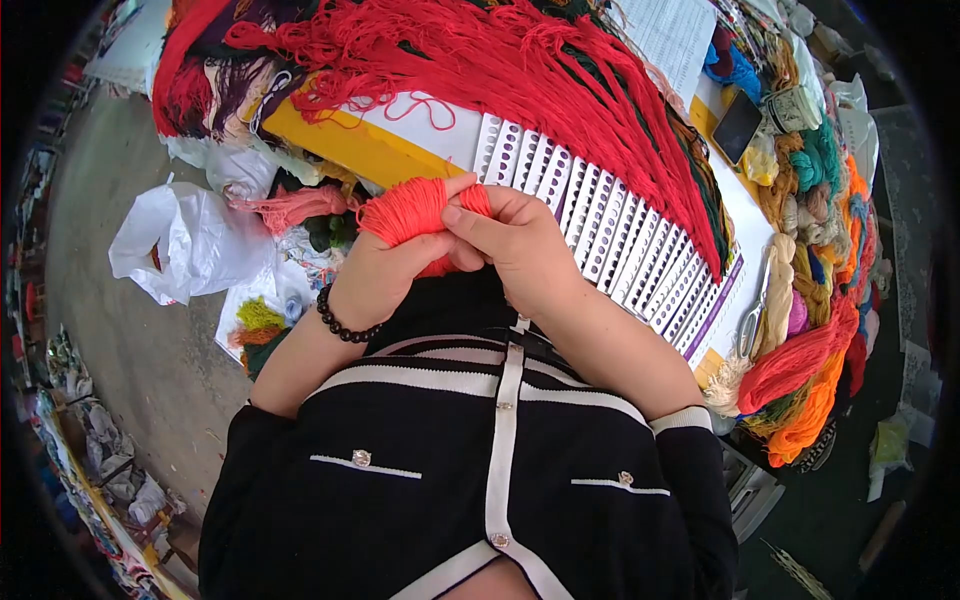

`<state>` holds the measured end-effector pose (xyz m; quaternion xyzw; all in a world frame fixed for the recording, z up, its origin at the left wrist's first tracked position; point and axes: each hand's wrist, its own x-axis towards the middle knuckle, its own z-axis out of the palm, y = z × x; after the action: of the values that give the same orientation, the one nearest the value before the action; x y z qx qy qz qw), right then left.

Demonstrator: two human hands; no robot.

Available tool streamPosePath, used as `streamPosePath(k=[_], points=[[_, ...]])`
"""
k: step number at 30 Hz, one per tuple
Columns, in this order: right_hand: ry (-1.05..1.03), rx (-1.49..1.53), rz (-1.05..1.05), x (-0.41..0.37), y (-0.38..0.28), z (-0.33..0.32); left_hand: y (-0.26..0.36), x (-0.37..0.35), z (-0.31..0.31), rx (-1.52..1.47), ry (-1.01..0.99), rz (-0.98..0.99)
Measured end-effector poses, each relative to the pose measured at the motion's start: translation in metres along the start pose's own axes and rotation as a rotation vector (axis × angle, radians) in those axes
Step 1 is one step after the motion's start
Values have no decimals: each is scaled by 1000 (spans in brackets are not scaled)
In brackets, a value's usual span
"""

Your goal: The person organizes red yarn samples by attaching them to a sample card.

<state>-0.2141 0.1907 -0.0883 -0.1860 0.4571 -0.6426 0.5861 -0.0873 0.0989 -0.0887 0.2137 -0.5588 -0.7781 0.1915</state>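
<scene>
A bundle of coral-red yarn (403,210) is held up in front of the chest, near the table's front edge. My left hand (395,262) is closed round its lower left part, with a dark bead bracelet at the wrist. On the right, my right hand (515,235) pinches the bundle's right end, thumb and fingers together. The fingers of both hands meet at the middle of the bundle. Beyond them, long dark-red yarn strands (520,70) lie across white cards with rows of holes (600,215).
A white plastic bag (185,245) stands at the left beside pink yarn (300,208). Scissors (752,318), a dark phone (737,127) and a pile of orange, red and teal yarn (805,370) are at the right. A printed sheet (668,40) lies at the back.
</scene>
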Motion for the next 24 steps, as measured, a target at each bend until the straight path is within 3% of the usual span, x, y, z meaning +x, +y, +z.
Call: streamPosePath(k=[2, 12, 24], points=[[-36, 32, -4, -2, 0, -1, 8, -3, -3, -38, -47, -125], [7, 20, -58, -12, -9, 4, 12, -3, -6, -157, 5, -110], [4, 70, -43, -12, -8, 4, 14, -3, 1, -20, 39, -61]])
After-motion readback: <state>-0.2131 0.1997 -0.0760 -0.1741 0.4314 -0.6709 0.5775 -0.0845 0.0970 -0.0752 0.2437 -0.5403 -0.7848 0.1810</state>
